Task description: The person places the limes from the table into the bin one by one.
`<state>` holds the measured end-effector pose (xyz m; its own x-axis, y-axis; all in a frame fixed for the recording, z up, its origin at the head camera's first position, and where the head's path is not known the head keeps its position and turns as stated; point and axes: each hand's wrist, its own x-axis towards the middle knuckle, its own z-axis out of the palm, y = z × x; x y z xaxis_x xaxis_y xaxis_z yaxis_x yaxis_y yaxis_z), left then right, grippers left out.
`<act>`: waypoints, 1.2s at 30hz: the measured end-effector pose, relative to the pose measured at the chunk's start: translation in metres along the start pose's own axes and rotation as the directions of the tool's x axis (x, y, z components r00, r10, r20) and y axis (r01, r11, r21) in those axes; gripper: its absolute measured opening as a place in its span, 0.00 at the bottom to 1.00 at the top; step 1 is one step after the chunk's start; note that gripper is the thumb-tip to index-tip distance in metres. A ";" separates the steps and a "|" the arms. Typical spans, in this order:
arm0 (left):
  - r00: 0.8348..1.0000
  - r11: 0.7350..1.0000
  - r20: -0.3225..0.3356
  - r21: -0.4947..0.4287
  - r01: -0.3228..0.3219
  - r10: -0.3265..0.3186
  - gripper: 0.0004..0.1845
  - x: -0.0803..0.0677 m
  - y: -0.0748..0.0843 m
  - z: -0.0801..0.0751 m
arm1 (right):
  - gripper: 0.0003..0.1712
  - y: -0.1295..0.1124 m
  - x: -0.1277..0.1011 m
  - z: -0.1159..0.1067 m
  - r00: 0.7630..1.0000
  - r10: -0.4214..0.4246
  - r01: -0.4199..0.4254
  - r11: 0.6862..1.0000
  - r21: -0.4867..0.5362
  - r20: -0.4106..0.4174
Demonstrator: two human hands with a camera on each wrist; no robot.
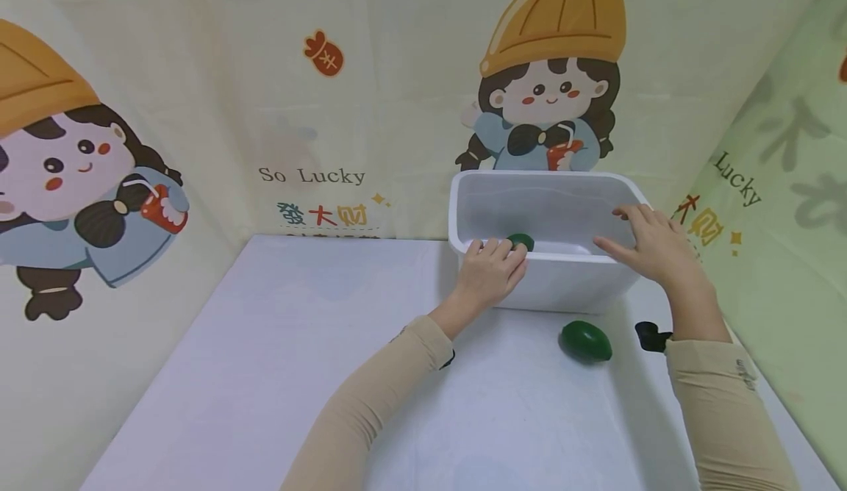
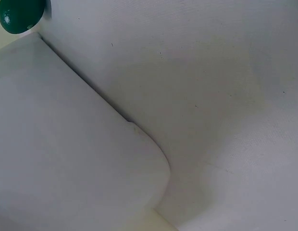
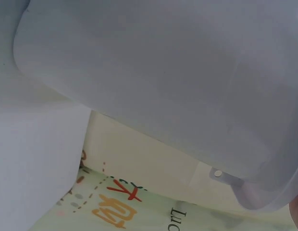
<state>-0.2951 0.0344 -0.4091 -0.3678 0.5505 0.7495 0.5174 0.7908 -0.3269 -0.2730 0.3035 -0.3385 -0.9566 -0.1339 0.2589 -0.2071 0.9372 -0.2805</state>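
Note:
A white plastic bin (image 1: 549,282) stands against the back wall in the head view. My left hand (image 1: 491,274) grips its front rim near the left corner, fingers hooked over the edge. At the bin's right end is my right hand (image 1: 662,247), thumb and fingers spread apart over the opening, holding nothing. Inside the bin lies a green fruit (image 1: 522,241), partly hidden by the front rim and my left fingers. Another glossy green fruit, like a lime (image 1: 586,342), rests on the table in front. The bin's outer wall (image 3: 163,86) fills much of the right wrist view.
A white cloth covers the table (image 1: 298,344). Printed fabric walls (image 1: 370,123) rise behind and on both sides, the right one close to my right arm. A small black object (image 1: 651,337) shows beside my right wrist.

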 end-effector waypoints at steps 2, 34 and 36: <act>1.000 1.000 0.006 -0.004 0.002 -0.002 0.13 0.000 0.000 -0.001 | 0.42 0.000 0.000 0.000 1.000 -0.004 0.004 1.000 0.000 -0.004; 1.000 1.000 -0.012 0.005 0.004 -0.004 0.12 0.002 -0.001 -0.001 | 0.35 -0.006 -0.026 -0.004 0.990 -0.085 0.087 0.996 0.017 -0.112; 1.000 1.000 -0.008 0.006 0.003 -0.003 0.13 0.002 -0.001 -0.001 | 0.36 -0.008 -0.029 -0.005 0.990 -0.077 0.078 0.997 0.011 -0.116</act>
<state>-0.2952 0.0346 -0.4072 -0.3629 0.5456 0.7554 0.5119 0.7941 -0.3277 -0.2429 0.3014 -0.3389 -0.9075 -0.1670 0.3855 -0.2837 0.9203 -0.2692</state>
